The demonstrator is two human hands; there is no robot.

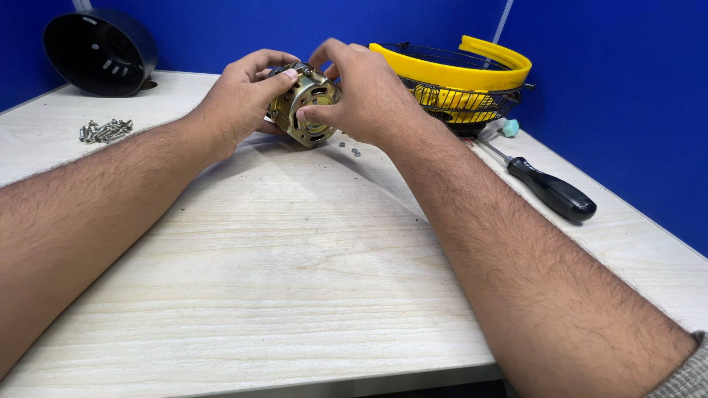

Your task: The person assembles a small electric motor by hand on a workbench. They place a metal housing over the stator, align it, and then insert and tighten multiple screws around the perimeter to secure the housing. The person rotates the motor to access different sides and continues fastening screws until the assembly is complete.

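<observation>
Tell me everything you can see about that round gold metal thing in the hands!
The motor is a small round part of brassy, gold-coloured metal with a ring-shaped face and a hub in the middle. It is held tilted just above the pale wooden table, its face toward the camera. The left hand grips its left side; the right hand pinches the front.

Single head cam, looks down and fwd over table (pixel 295 295), fairly close.

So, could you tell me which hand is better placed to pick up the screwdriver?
Probably the right hand: the black-handled screwdriver lies on its side of the table. The left hand, also gripping the brass motor, would have to cross over.
</observation>
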